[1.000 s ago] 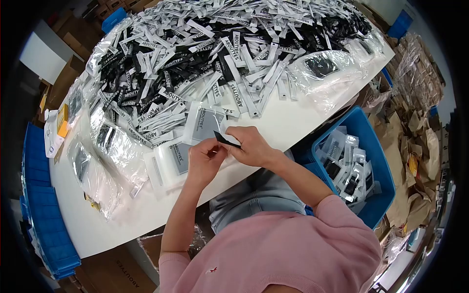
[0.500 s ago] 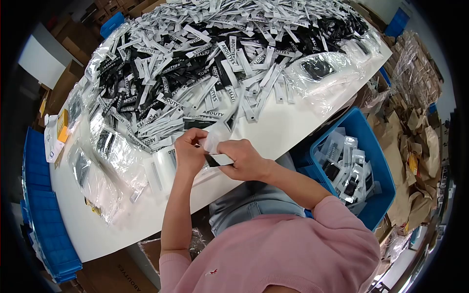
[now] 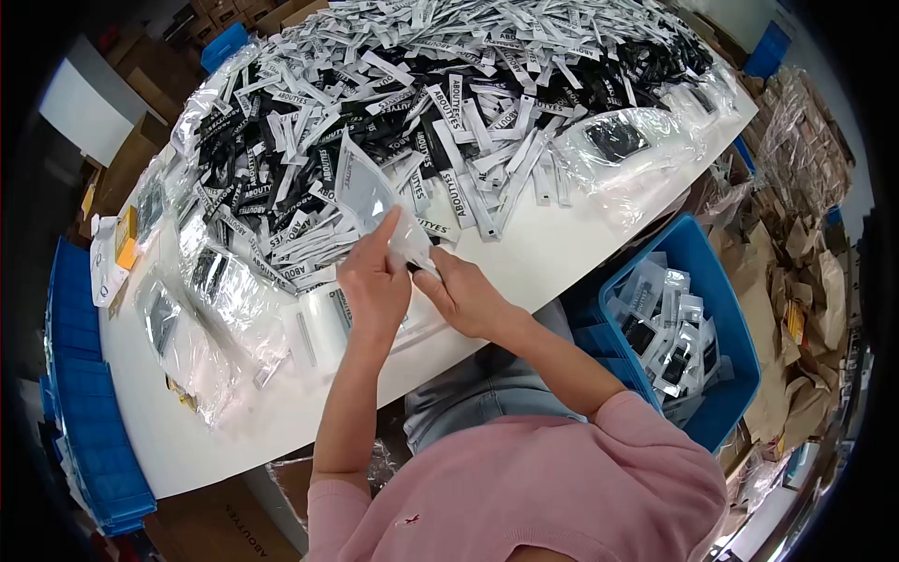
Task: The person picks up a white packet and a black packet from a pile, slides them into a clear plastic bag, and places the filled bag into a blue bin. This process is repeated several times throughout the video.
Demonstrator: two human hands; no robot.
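A translucent plastic bag (image 3: pixel 363 187) is stretched between my two hands, its free end raised up and to the left over the table. My left hand (image 3: pixel 377 276) is closed on the bag's middle, thumb or finger pressed along it. My right hand (image 3: pixel 465 295) pinches the bag's lower end, where a small dark piece shows by the fingers; the rest of it is hidden. Just beyond my hands lies a big heap of black and white printed sachets (image 3: pixel 449 103). Below my left hand a stack of clear bags (image 3: pixel 323 328) rests on the table.
A blue bin (image 3: pixel 740 375) with several packed clear bags stands to my right, below the table edge. Bulging plastic packs lie on the white table (image 3: pixel 225 450) at left, with another pack (image 3: pixel 618 140) at right. Blue trays (image 3: pixel 80 375) line the left edge.
The bag has swung up and away to the left and now stands extended above my hands. My left hand has shifted right and turned, its back now showing. My right hand has dropped slightly.
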